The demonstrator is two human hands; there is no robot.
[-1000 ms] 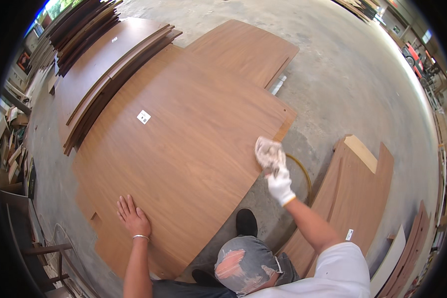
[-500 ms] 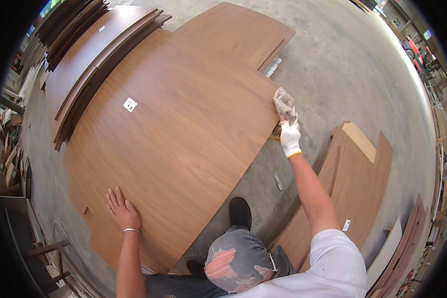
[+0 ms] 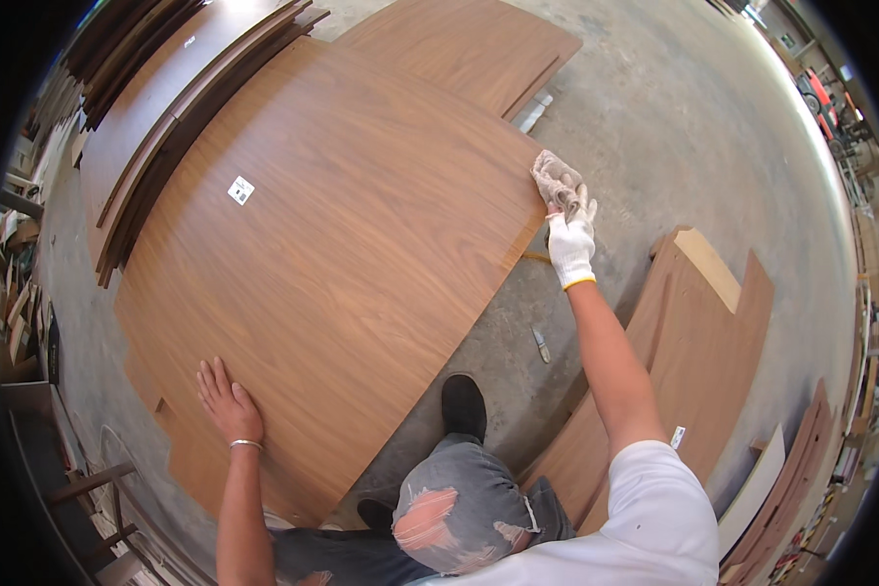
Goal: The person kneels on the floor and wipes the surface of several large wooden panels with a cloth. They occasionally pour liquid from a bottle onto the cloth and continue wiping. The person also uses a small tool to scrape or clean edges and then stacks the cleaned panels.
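Note:
A large brown wood-grain panel [image 3: 361, 225] lies flat in front of me, with a small white label [image 3: 241, 190] on its left part. My bare left hand [image 3: 230, 405] rests flat on the panel's near left area, fingers stretched out, a bracelet on the wrist. At the panel's far right corner is my right hand [image 3: 570, 239], in a white work glove. Its fingers are closed on a crumpled greyish rag [image 3: 559, 181], which touches the panel's right edge. Part of the gripping fingers is hidden by the cloth.
Stacked curved panels [image 3: 181, 117] stand at the far left. Another brown panel [image 3: 459, 49] lies beyond mine. A utility knife [image 3: 541, 346] lies on the concrete floor [image 3: 635, 127] near my shoe [image 3: 463, 405]. More boards [image 3: 693, 342] lie to my right, and a metal frame [image 3: 93, 485] stands at lower left.
My right hand keeps the rag at the panel's right corner and edge, with the wrist and fingers turned slightly. My left hand stays flat on the panel. The whole view has shifted a little.

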